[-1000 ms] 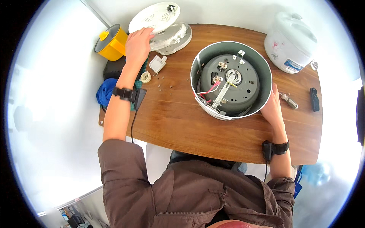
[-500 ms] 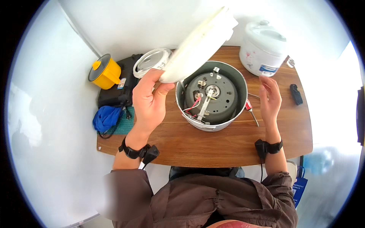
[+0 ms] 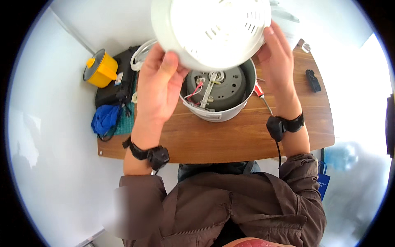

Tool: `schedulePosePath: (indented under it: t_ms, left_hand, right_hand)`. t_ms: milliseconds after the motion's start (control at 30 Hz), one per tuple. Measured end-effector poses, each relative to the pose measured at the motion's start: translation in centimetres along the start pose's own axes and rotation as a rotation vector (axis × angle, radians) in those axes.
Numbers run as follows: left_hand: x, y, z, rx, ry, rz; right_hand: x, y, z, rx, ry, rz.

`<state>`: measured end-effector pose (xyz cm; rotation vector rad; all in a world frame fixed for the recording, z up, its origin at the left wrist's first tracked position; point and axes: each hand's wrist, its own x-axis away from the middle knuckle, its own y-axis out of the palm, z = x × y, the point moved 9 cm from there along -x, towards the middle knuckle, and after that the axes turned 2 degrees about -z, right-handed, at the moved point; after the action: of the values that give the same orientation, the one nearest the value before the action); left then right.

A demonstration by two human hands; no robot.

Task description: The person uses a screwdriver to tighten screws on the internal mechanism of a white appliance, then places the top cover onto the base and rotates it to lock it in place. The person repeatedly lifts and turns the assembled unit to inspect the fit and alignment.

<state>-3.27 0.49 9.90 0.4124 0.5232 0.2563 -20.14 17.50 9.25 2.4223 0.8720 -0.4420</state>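
Raised above the table is a round white plastic base cover [image 3: 214, 37] with vent slots, its slotted face turned toward me. My left hand [image 3: 158, 84] grips its near left rim, thumb on the face. At the right rim my right hand [image 3: 277, 57] also holds it, fingers wrapped on the edge. Under and behind the cover stands an upturned rice cooker body [image 3: 214, 115], partly hidden. Its grey inside shows a round plate with holes, a metal bracket and red and white wires.
A red-handled screwdriver [image 3: 261, 94] lies right of the cooker body. Farther right is a small black object [image 3: 313, 80]. On the left are a yellow pot [image 3: 101, 70], a black case [image 3: 115, 88], a blue cloth [image 3: 105, 119] and a green mat [image 3: 124, 123].
The white cover has turned from edge-on to show its slotted face. My right hand, free before, has come up and taken its right rim. The view has shifted slightly.
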Motion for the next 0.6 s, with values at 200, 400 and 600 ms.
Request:
schedulePosePath:
  t_ms: [200,400,600]
  left_hand:
    - [-0.5,0.5,3.7,-0.536,0.165,0.008]
    - [-0.3,-1.2,3.3,-0.555,0.171,-0.030]
    - [1.1,-6.6,0.3,-0.658,0.075,0.121]
  right_hand:
    - [-1.6,1.6,-2.5,0.102,0.043,0.087]
    - [-3.6,-3.2,-0.9,0.295,0.007,0.126]
    - [-4.6,-9.7,0.0,0.436,0.096,0.222]
